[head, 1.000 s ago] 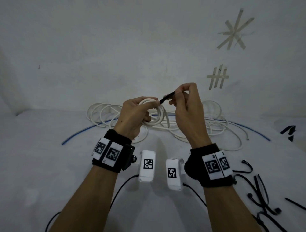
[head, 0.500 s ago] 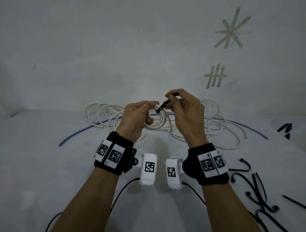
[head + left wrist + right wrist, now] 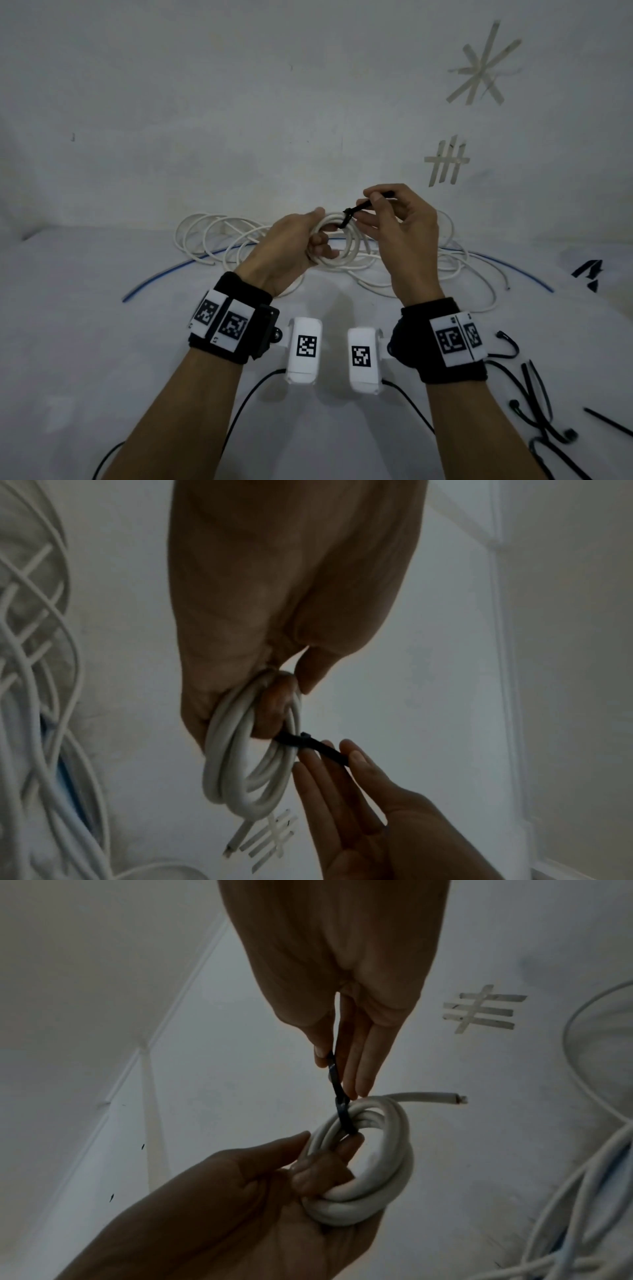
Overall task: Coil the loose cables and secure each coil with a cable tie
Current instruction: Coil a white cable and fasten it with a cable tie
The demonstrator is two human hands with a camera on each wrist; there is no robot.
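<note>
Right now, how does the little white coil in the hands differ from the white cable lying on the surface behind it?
The held coil is wound into small tight loops; the loose white cable sprawls in wide, tangled loops. The coil is lifted, gripped by the left hand; the loose cable lies on the surface. A black cable tie wraps the coil, its tail pinched by the right hand; no tie shows on the loose cable. Both look like the same white round cable.

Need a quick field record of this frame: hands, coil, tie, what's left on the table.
left hand: grips the white cable coil, held above the table
right hand: pinches the tail of the black cable tie
cable tie: looped round the coil, tail through its head; tightness unclear
loose white cables: uncoiled on the table behind the hands
blue cable: uncoiled, under the white ones
spare ties: on the table, right of the right forearm
</note>
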